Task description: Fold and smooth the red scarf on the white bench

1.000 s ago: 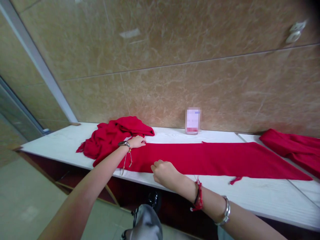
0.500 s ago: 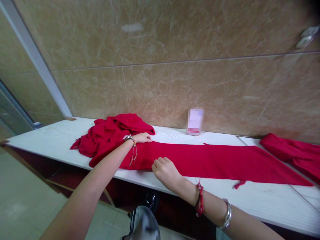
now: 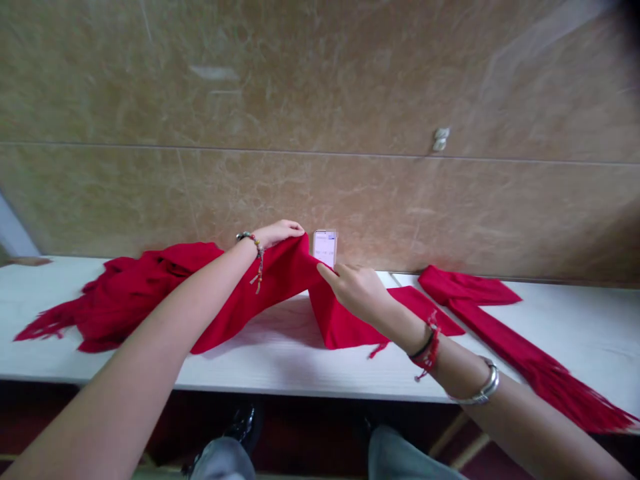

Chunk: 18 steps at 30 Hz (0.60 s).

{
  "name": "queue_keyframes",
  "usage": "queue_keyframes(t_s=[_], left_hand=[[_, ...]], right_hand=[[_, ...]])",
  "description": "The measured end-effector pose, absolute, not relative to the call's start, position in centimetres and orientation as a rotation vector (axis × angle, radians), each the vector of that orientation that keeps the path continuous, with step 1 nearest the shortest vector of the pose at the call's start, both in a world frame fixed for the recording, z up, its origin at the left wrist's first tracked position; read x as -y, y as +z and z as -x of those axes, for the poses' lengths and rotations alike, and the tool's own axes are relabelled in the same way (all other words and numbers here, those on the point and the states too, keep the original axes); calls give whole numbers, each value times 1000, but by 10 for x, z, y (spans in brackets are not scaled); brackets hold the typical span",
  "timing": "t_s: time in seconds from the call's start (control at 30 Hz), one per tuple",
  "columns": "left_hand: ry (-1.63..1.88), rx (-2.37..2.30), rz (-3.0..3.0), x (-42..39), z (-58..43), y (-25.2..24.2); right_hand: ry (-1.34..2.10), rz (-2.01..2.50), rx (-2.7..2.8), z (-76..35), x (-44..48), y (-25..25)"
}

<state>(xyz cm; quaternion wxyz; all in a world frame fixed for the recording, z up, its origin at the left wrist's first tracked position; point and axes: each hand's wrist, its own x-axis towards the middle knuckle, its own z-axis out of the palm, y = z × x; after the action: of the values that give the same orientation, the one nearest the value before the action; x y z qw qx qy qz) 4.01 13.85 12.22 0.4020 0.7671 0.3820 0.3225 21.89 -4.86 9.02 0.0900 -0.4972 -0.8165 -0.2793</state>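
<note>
A long red scarf (image 3: 280, 277) runs along the white shelf top, its middle lifted into a peak between my hands. My left hand (image 3: 283, 231) pinches the scarf's far edge at the top of that peak. Close by on the right, my right hand (image 3: 357, 287) is closed with thumb and fingers on the scarf's raised fold. To the left the cloth passes into a crumpled red heap (image 3: 145, 287) with a fringed end. Right of my right hand, part of the scarf lies flat, partly covered by my wrist.
Leaning on the tiled wall (image 3: 320, 193) behind the hands is a phone (image 3: 325, 247) with a lit screen. Another fringed red scarf (image 3: 515, 340) lies folded over at the right. The white shelf top (image 3: 260, 373) has a front edge above dark open compartments. A socket (image 3: 441, 139) is on the wall.
Both hands have gone from the flat scarf to holding it up, so its middle now rises off the shelf. My right hand has closed on the cloth. The view has swung right.
</note>
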Motion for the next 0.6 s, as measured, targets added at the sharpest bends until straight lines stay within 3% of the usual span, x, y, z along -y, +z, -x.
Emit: queue_keyframes(t_s=[0.23,0.6], left_hand=[[632,-896,-2009,-162,-198,129],[237,-897,-2044,-187,-360,9]], right_hand=[[-851,1840,2301,-352,51,94],[-363,2251,2194,-481,45,-15]])
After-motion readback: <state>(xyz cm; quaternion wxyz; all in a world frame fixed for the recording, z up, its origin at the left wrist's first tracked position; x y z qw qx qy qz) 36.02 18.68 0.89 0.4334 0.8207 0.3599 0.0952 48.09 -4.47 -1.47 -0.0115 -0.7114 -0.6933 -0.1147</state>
